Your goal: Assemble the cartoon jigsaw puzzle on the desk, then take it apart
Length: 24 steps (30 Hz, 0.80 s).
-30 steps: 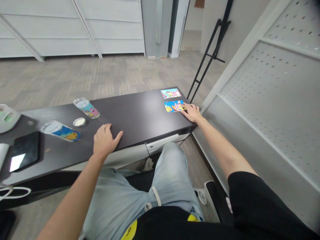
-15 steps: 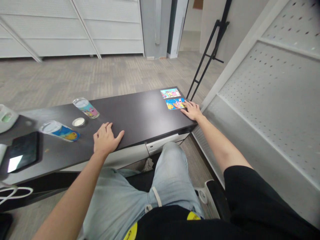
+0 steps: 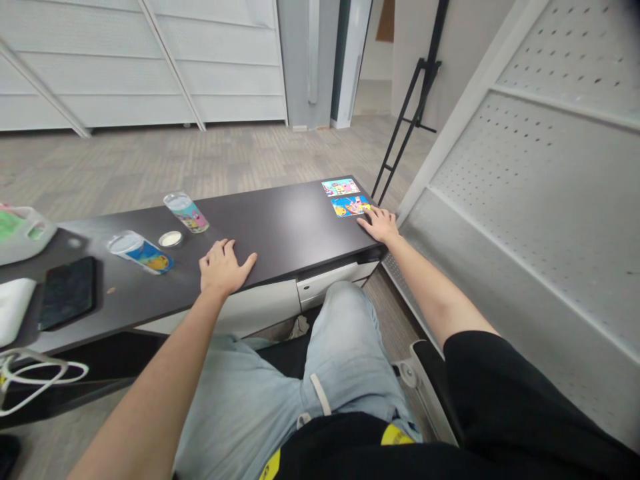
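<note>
My left hand (image 3: 223, 268) rests palm down near the front edge of the dark desk (image 3: 280, 227), fingers spread and holding nothing. To its left are two clear tumblers with cartoon prints, a pink and teal one (image 3: 189, 215) and a blue one (image 3: 145, 255). Between them sits a small round white-topped tin (image 3: 171, 239). At the desk's right end my right hand (image 3: 380, 224) lies flat with fingers apart, the fingertips at the edge of a blue cartoon card (image 3: 349, 206). A second, lighter cartoon card (image 3: 341, 186) lies just behind that one.
On the left of the desk are a black tablet or phone (image 3: 69, 293), a white object (image 3: 14, 308) and a white container with green contents (image 3: 25, 233). White cable (image 3: 45, 373) hangs at the front left edge. A perforated panel (image 3: 540, 200) and a black stand (image 3: 407, 130) flank the right.
My view has turned slightly left, bringing more of the white container into sight. Both hands stay on the desk, and the tumblers and cards keep their places.
</note>
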Available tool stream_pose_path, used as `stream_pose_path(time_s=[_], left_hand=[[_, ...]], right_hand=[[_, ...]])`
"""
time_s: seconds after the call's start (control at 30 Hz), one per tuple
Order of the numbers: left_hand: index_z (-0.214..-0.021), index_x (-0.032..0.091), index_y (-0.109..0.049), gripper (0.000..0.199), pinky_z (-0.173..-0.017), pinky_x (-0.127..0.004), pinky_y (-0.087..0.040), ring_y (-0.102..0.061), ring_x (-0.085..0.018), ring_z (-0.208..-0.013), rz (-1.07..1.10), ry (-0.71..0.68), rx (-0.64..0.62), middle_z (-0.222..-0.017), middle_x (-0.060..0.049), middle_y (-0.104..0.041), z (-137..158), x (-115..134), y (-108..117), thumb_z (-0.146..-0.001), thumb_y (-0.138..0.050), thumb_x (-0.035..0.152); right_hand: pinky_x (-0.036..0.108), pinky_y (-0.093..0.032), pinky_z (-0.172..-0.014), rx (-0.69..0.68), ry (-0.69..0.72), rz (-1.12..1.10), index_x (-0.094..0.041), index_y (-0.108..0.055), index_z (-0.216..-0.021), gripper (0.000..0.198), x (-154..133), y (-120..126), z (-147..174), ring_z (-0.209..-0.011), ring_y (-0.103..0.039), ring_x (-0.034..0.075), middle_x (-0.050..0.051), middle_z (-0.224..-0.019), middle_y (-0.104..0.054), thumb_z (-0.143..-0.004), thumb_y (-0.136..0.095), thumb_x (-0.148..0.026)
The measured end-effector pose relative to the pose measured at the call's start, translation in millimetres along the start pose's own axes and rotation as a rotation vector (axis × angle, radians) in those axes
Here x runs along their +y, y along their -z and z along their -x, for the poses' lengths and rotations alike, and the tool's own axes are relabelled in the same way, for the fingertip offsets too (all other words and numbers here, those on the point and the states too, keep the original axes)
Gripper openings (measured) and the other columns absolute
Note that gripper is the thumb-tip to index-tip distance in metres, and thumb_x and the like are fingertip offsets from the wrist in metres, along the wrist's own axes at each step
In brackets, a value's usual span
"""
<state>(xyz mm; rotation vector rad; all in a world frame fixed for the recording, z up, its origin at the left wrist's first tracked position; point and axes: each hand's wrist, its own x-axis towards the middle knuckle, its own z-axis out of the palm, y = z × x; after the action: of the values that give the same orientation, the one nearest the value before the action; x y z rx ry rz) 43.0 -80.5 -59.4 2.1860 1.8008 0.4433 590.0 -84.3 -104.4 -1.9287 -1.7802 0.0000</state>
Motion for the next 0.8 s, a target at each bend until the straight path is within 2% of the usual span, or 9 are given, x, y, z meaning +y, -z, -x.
stream_pose_path(time_s=[0.13,0.27,0.33,0.4,0.47,0.53,0.63,0.7,0.8], left_hand=[[-0.186,-0.007,-0.036,0.107,-0.153,-0.086,-0.021,-0.027,-0.053,-0.194,0.009,-0.044,-0.055,-0.203,-0.045,-0.033,1.2,1.5,5.8,-0.123,-0.045,0.078],[-0.186,-0.010,-0.036,0.104,-0.156,-0.083,-0.015,-0.022,-0.053,-0.196,0.019,-0.052,-0.075,-0.205,-0.045,-0.029,0.5,4.2,10.7,-0.124,-0.048,0.074],[-0.188,-0.009,-0.034,0.106,-0.158,-0.081,-0.014,-0.020,-0.054,-0.198,0.016,-0.054,-0.080,-0.206,-0.044,-0.027,-0.7,5.2,11.0,-0.123,-0.047,0.075],[-0.190,-0.010,-0.029,0.111,-0.160,-0.078,-0.014,-0.015,-0.054,-0.201,-0.001,-0.039,-0.084,-0.208,-0.043,-0.024,-2.6,5.6,9.3,-0.121,-0.045,0.075],[-0.193,-0.012,-0.021,0.117,-0.163,-0.072,-0.013,-0.007,-0.051,-0.204,-0.029,-0.008,-0.091,-0.211,-0.042,-0.022,-4.8,5.3,6.2,-0.117,-0.045,0.074],[-0.197,-0.008,-0.017,0.123,-0.166,-0.062,-0.012,-0.002,-0.045,-0.206,-0.059,0.002,-0.108,-0.215,-0.034,-0.017,-6.4,4.8,3.4,-0.113,-0.041,0.079],[-0.202,0.004,-0.020,0.126,-0.167,-0.063,-0.012,0.000,-0.042,-0.206,-0.108,-0.013,-0.135,-0.218,-0.021,-0.017,-7.0,4.3,2.1,-0.109,-0.035,0.088],[-0.204,0.009,-0.020,0.127,-0.167,-0.064,-0.015,-0.004,-0.042,-0.206,-0.149,-0.025,-0.157,-0.217,-0.019,-0.022,-6.7,4.5,3.1,-0.107,-0.035,0.090],[-0.204,0.009,-0.019,0.127,-0.168,-0.062,-0.009,-0.004,-0.040,-0.207,-0.170,-0.057,-0.201,-0.219,-0.018,-0.016,-6.3,4.6,4.1,-0.107,-0.036,0.089]], right_hand=[[0.064,-0.047,-0.117,-0.044,-0.016,0.020,-0.029,-0.086,-0.119,0.112,-6.7,10.0,-0.4,-0.133,-0.059,0.035,0.025,-0.152,-0.088,-0.107,-0.027,-0.123],[0.064,-0.051,-0.122,-0.082,-0.086,0.072,-0.024,-0.085,-0.152,0.120,-15.2,18.7,2.6,-0.143,-0.065,0.036,0.029,-0.171,-0.082,-0.113,-0.022,-0.119],[0.063,-0.051,-0.128,-0.089,-0.140,0.103,-0.019,-0.075,-0.173,0.115,-22.8,22.3,6.8,-0.155,-0.064,0.037,0.033,-0.191,-0.067,-0.120,-0.029,-0.110],[0.063,-0.047,-0.136,-0.096,-0.189,0.130,-0.015,-0.061,-0.190,0.101,-35.3,24.0,12.2,-0.171,-0.056,0.039,0.035,-0.207,-0.046,-0.129,-0.039,-0.093],[0.063,-0.040,-0.144,-0.124,-0.204,0.142,-0.013,-0.046,-0.202,0.092,-54.0,22.4,17.8,-0.186,-0.044,0.041,0.034,-0.215,-0.030,-0.133,-0.051,-0.074],[0.060,-0.030,-0.153,-0.175,-0.169,0.138,-0.011,-0.034,-0.208,0.097,-78.7,16.6,22.5,-0.195,-0.031,0.041,0.029,-0.219,-0.021,-0.132,-0.060,-0.063],[0.058,-0.019,-0.159,-0.264,-0.071,0.108,-0.016,-0.029,-0.212,0.104,-121.7,1.8,26.9,-0.202,-0.017,0.041,0.020,-0.222,-0.010,-0.128,-0.070,-0.063],[0.058,-0.018,-0.160,-0.309,-0.005,0.079,-0.019,-0.027,-0.213,0.107,-149.8,-9.6,27.5,-0.204,-0.013,0.040,0.018,-0.223,-0.003,-0.128,-0.074,-0.063],[0.055,-0.017,-0.161,-0.365,0.078,0.036,-0.020,-0.021,-0.215,0.111,-184.3,-24.2,24.2,-0.205,-0.013,0.038,0.017,-0.223,0.002,-0.129,-0.074,-0.064]])
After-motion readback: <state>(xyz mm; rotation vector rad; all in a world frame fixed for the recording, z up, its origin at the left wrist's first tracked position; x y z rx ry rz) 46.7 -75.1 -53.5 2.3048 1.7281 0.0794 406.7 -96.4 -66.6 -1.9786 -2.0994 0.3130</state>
